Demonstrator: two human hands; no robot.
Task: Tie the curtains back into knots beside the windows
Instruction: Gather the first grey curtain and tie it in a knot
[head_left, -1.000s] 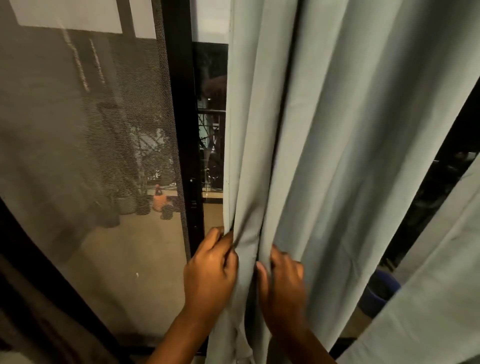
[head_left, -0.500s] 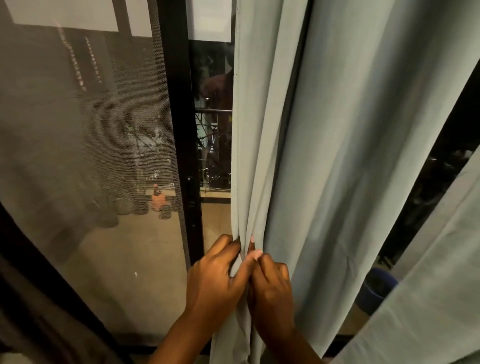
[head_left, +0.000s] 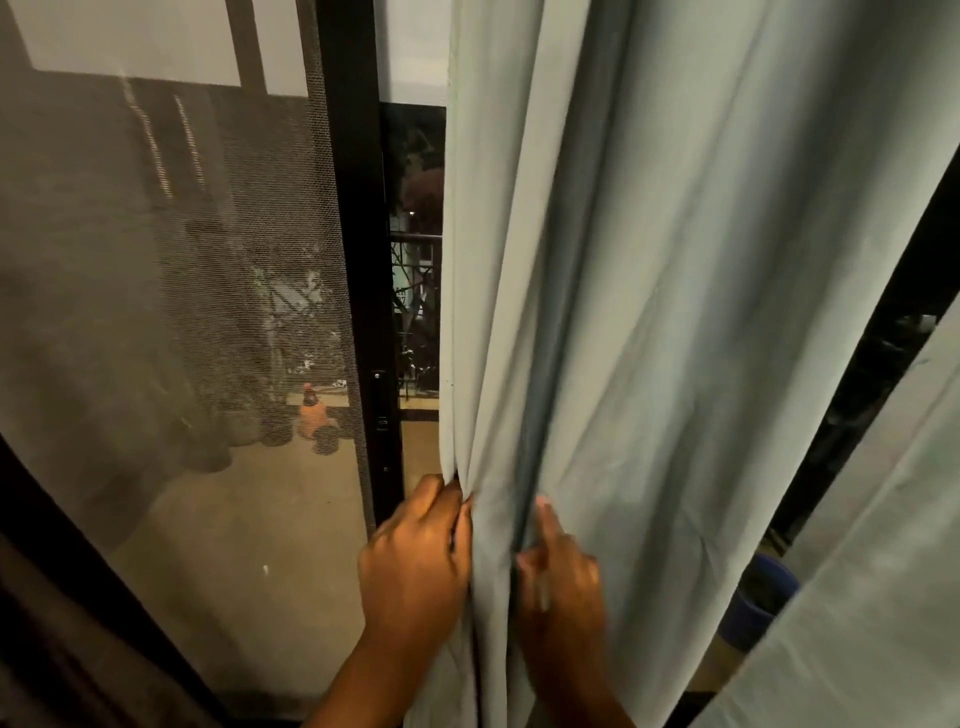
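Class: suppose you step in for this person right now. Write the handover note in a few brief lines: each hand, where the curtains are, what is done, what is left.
Left hand: grips the gathered left edge of the curtain, fingers curled round the folds.
Right hand: on the same curtain just to the right, fingers tucked into a fold, one finger pointing up.
Curtain: hangs full length beside the black frame of the mesh screen, only partly bunched. A second curtain hangs loose at far right.
Done: the left edge is gathered. No knot in view.
Left: bunch the rest, knot it, then do the second curtain.

Left hand (head_left: 413, 564) raised with fingers (head_left: 441, 499) curled; right hand (head_left: 563, 577) beside it, forefinger extended upward.
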